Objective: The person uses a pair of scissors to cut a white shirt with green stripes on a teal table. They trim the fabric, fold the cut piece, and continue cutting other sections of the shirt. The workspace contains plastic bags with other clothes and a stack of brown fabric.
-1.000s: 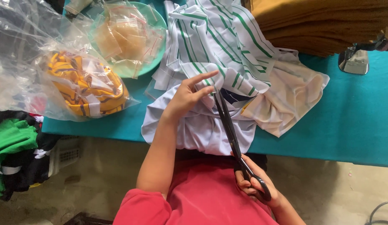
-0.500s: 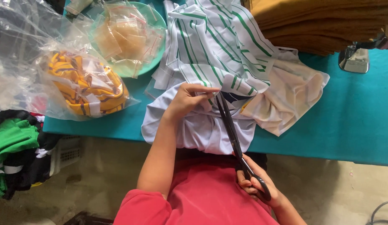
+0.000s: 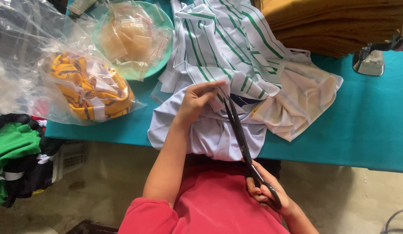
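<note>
My left hand pinches the white garment that hangs over the teal table's front edge, its fingers closed on a fold near the blade tips. My right hand grips the handles of long black scissors, low down close to my red shirt. The blades point up and away, nearly together, with their tips at the fabric beside my left fingers. A white cloth with green stripes lies piled just beyond, and a cream cloth lies to its right.
A clear bag of yellow striped pieces sits at the left. Behind it a green bowl holds small plastic packets. Stacked mustard fabric fills the back right, next to a metal tool. Green and black clothes hang lower left.
My left hand's fingers, spread a second ago, have closed onto the fabric fold. The scissors have stayed in nearly the same place, tips at the cloth.
</note>
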